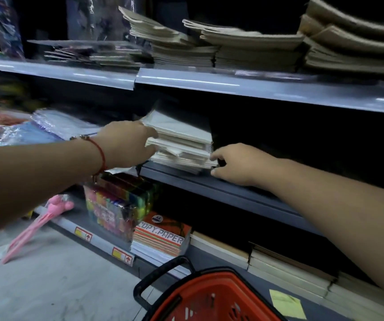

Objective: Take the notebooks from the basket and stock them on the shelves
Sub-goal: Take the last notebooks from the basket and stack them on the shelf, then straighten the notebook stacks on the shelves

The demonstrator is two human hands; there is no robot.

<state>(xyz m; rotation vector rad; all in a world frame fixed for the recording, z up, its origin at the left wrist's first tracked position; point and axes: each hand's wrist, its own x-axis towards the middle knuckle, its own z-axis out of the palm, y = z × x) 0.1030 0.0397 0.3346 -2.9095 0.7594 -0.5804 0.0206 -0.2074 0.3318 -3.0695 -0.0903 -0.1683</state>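
A stack of white spiral notebooks sits on the middle shelf, near its front edge. My left hand presses against the stack's left side, fingers curled at its edge. My right hand touches the lower right corner of the stack, fingers curled at the spiral binding. The red basket with a black handle stands on the floor below, and the part of its inside that shows holds no notebooks.
The upper shelf carries piles of brown-paper notebooks. Left of my left hand lie plastic-wrapped packs. Below are coloured markers, copy paper, more notebooks and a pink toy on the floor.
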